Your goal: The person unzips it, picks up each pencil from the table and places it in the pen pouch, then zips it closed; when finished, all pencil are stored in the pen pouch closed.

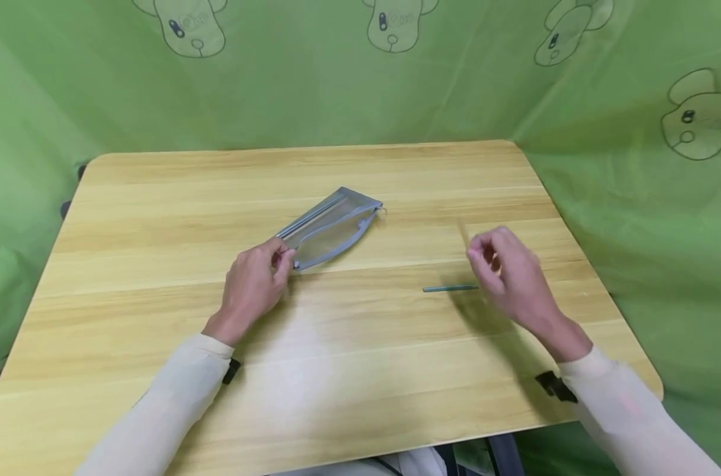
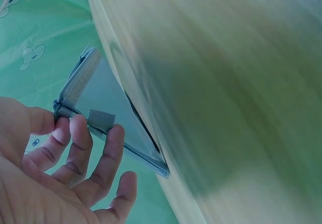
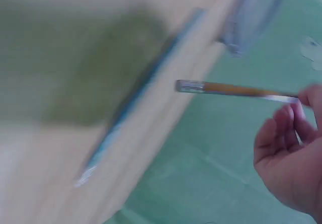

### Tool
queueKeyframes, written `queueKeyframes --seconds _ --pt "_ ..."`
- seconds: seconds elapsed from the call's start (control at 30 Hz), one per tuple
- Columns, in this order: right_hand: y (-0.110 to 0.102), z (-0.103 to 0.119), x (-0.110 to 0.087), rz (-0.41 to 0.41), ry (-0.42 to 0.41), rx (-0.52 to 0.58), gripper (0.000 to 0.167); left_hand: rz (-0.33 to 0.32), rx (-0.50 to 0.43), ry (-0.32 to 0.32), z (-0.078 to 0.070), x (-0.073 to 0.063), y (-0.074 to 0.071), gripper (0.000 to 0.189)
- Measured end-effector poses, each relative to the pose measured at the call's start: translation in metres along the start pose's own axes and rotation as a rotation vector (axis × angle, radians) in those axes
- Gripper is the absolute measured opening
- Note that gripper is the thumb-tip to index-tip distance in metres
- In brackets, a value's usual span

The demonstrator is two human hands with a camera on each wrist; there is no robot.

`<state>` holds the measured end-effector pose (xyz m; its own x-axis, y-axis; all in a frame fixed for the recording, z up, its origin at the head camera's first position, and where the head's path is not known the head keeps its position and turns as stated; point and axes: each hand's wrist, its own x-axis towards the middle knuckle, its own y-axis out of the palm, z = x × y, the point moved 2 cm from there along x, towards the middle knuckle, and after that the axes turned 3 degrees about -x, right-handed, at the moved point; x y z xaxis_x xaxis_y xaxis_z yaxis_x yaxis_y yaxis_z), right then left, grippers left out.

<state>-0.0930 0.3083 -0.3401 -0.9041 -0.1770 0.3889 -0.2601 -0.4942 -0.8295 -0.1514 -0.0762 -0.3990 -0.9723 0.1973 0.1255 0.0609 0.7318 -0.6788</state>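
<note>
My left hand (image 1: 252, 283) pinches the near corner of a grey-blue zip pouch (image 1: 327, 221) with see-through sides. The pouch's zipped mouth gapes, and in the left wrist view a small fabric tab (image 2: 101, 118) shows by my fingers. Over the right part of the table, my right hand (image 1: 512, 281) pinches an orange-yellow pencil (image 3: 231, 89) near one end. A silvery band sits at the pencil's far end; it is blurred in the head view. Below that hand a blue-green pencil (image 1: 446, 289) lies on the table, its right end hidden by the hand.
Both hands are over a wooden table (image 1: 337, 370) with rounded corners. Green curtains (image 1: 313, 86) with printed animal heads hang behind it and along its sides. Dark straps or bands (image 1: 555, 386) show at the cuffs.
</note>
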Motion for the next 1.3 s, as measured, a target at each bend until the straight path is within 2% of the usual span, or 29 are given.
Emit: queueKeyframes --seconds 0.13,0.37,0.47,0.57,0.7,0.8,0.9,1.0,1.3 --pt "0.002 0.016 0.033 -0.139 0.225 0.231 0.015 0.007 -0.002 -0.011 -0.001 -0.001 0.002 0.023" --pt "0.024 0.031 0.075 -0.285 0.549 0.747 0.011 0.015 -0.018 -0.004 -0.005 -0.002 0.006 0.023" --pt "0.039 0.034 0.084 -0.287 0.679 0.937 0.013 0.017 -0.024 0.003 -0.006 -0.003 0.008 0.022" --pt "0.06 0.037 0.088 -0.212 0.81 1.052 0.012 0.008 -0.022 0.008 -0.007 -0.003 0.009 0.022" --pt "0.092 0.041 0.085 -0.066 0.982 1.082 0.014 -0.003 -0.019 0.007 -0.008 -0.002 0.01 0.022" --pt "0.115 0.046 0.082 0.04 1.068 1.078 0.015 -0.004 -0.025 0.005 -0.01 -0.002 0.01 0.022" --pt "0.131 0.053 0.079 0.099 1.081 1.066 0.016 -0.002 -0.031 0.005 -0.011 -0.001 0.011 0.022" --pt "0.141 0.059 0.078 0.105 1.071 1.06 0.017 -0.002 -0.03 0.006 -0.011 -0.001 0.011 0.022" --pt "0.152 0.071 0.082 0.142 1.113 1.031 0.023 -0.015 -0.015 0.019 -0.009 -0.004 0.009 0.021"
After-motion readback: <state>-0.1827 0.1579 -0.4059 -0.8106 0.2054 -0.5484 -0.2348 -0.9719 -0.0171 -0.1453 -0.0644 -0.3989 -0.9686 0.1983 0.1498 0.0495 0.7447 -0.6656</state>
